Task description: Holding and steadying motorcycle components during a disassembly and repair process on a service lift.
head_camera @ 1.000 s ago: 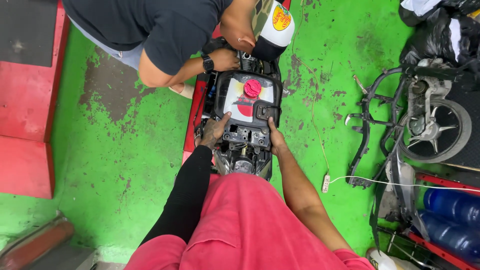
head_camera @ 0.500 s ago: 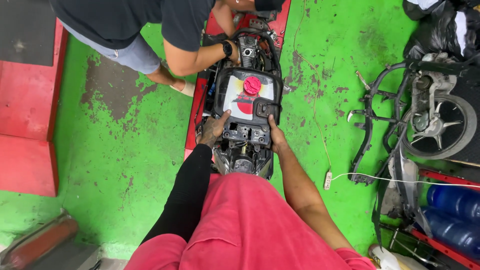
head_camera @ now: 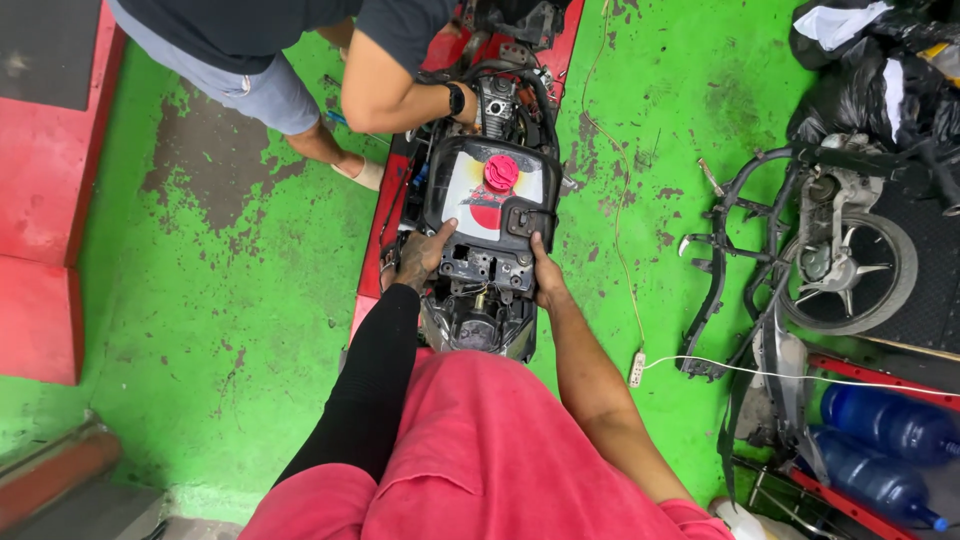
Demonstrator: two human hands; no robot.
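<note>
A stripped scooter frame (head_camera: 480, 300) stands on a red lift below me. On it sits a white fuel tank (head_camera: 470, 190) with a red cap (head_camera: 500, 172). My left hand (head_camera: 422, 255), in a black sleeve, grips the left side of the black bracket (head_camera: 485, 265) behind the tank. On the bracket's right edge rests my right hand (head_camera: 545, 275), fingers closed on it. Another person bends over the front of the frame, their hand with a black wristwatch (head_camera: 456, 98) down beside the tank.
The floor is green with worn patches. A second stripped motorcycle frame with a wheel (head_camera: 850, 270) lies at the right. Blue water bottles (head_camera: 880, 425) lie at lower right, black bags (head_camera: 880, 80) at upper right. Red platforms (head_camera: 45, 200) stand at the left. A white cable (head_camera: 760, 372) crosses the floor.
My view has tilted down and back, so the scooter sits lower in frame. The other person's arm has shifted beside the tank. My hands stay on the bracket.
</note>
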